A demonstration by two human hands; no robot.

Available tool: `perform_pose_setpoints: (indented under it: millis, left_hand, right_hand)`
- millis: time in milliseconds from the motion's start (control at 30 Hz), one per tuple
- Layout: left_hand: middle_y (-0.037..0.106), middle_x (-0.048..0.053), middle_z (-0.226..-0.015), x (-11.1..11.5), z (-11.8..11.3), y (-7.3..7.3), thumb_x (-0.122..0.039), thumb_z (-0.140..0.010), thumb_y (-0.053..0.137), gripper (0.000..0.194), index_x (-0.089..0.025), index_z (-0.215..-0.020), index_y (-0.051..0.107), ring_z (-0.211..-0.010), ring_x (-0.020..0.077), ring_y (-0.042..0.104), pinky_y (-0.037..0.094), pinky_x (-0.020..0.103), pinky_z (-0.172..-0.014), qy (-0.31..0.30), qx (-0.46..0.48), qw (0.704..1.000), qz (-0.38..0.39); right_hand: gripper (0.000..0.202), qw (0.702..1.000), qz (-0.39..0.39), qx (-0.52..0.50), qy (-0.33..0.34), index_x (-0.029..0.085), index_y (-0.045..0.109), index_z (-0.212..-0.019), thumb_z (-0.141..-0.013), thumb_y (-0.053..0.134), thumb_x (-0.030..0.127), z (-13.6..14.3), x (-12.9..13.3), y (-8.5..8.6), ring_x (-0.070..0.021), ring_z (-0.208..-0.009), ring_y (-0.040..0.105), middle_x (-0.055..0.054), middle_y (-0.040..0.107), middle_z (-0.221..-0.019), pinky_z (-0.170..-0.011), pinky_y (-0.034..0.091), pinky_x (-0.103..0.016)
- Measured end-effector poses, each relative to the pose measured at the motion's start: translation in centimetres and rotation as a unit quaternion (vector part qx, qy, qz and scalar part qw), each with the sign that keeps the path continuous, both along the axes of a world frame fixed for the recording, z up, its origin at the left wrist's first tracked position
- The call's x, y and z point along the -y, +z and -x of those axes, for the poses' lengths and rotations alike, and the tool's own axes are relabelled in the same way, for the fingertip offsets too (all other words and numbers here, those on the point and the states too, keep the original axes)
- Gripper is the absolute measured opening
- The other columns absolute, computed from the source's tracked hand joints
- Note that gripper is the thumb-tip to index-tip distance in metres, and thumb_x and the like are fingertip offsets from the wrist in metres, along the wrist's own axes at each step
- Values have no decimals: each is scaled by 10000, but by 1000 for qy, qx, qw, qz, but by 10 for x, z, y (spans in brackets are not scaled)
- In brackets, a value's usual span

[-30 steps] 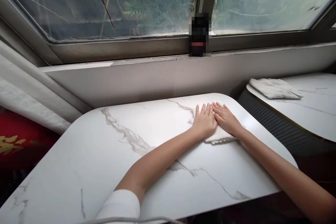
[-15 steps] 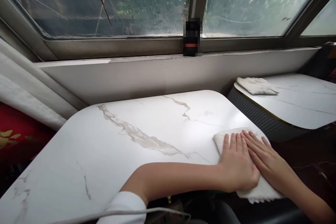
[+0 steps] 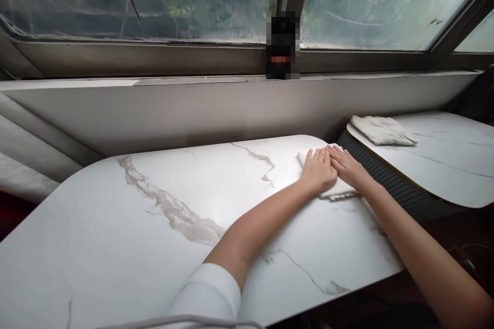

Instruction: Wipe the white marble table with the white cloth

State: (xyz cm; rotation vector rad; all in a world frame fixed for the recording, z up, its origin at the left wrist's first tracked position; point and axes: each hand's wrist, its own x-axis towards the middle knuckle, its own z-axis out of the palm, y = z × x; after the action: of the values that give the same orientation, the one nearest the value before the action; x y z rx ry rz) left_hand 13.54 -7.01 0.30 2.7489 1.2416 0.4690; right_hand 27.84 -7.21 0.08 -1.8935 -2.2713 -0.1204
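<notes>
Because flat contact likely spreads pressure, the bare left hand [image 3: 320,170] and right hand [image 3: 348,167] lie flat-palmed, touching side by side, atop the folded white fabric cloth [image 3: 339,190] near two o'clock on the round-cornered, white marble-patterned table [image 3: 108,247].

2 arms [image 3: 266,221] reach forward, left hand [image 3: 320,170] and right hand [image 3: 348,168] palm-down, touching.

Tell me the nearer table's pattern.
The nearer table is white with grey-brown marble-like veins, seen in the head view.
</notes>
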Motion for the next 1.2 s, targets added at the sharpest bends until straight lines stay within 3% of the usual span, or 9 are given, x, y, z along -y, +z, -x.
perform_pose_setpoints:
  millis: [133, 267, 433, 600, 767, 933, 1067, 1200]
  left_hand:
    - [281, 111, -1481, -46, 8, 0, -292, -920, 215, 567, -3, -1403, 288, -1367, 201, 216, 86, 381, -1136, 25, -4, 1000, 4]
    - [282, 102, -1482, -75, 13, 0, -272, -921, 211, 558, -10, -1408, 286, -1367, 193, 215, 81, 380, -1139, 43, 10, 999, 9]
    - [293, 72, -1480, -85, 14, -2, -281, -927, 201, 547, -50, -1414, 295, -1363, 182, 232, 78, 373, -1139, 61, 18, 998, 7]
    - [295, 91, -1478, -77, 16, -1, -293, -928, 231, 546, -44, -1408, 303, -1359, 197, 242, 85, 398, -1136, 64, 12, 998, 0]
    - [303, 116, -1471, -33, 24, -2, -289, -931, 234, 546, -25, -1403, 302, -1360, 221, 238, 81, 420, -1133, 51, 7, 998, -26]
    - [299, 151, -1465, 48, 36, 3, -309, -925, 236, 570, 2, -1398, 299, -1358, 273, 236, 98, 472, -1120, -18, -9, 999, -41]
    - [280, 188, -1463, 111, 60, 11, -317, -921, 263, 591, 34, -1396, 291, -1361, 316, 211, 106, 484, -1118, -73, -20, 997, -29]
    - [248, 181, -1474, 151, 99, 15, -331, -919, 297, 602, 22, -1407, 275, -1373, 316, 168, 87, 475, -1126, -113, -14, 993, -16]
  right_hand:
    - [512, 1000, 4, -23, 4, 134, 404, -1374, -918, 209, 259, 13, -50, 2, -216, -1348, 289, -87, 372, -1440, -1081, 258, -473]
    - [510, 999, -1, -33, -6, 153, 417, -1367, -918, 202, 265, 22, -85, 2, -199, -1343, 301, -60, 383, -1438, -1086, 263, -443]
    - [501, 999, -11, -39, 7, 198, 440, -1353, -921, 198, 281, 21, -100, 0, -191, -1324, 341, -36, 417, -1419, -1070, 302, -430]
    - [509, 999, -23, -42, 7, 154, 427, -1361, -915, 200, 247, 23, -88, 0, -199, -1330, 326, -74, 402, -1422, -1078, 283, -449]
    - [515, 998, -42, -25, 41, 111, 413, -1365, -919, 206, 264, 23, -41, -5, -216, -1338, 302, -120, 388, -1424, -1079, 270, -466]
    - [528, 997, -67, 1, 46, 126, 353, -1406, -926, 180, 260, 22, 54, -14, -241, -1344, 279, -135, 380, -1429, -1067, 291, -493]
    - [550, 997, -74, 1, 27, 205, 161, -1474, -925, 160, 249, 43, 133, -17, -234, -1349, 268, -81, 343, -1458, -1071, 291, -517]
    - [592, 996, -86, -3, 23, 258, -34, -1473, -918, 171, 257, 78, 184, -18, -254, -1349, 270, -39, 256, -1495, -1058, 305, -550]
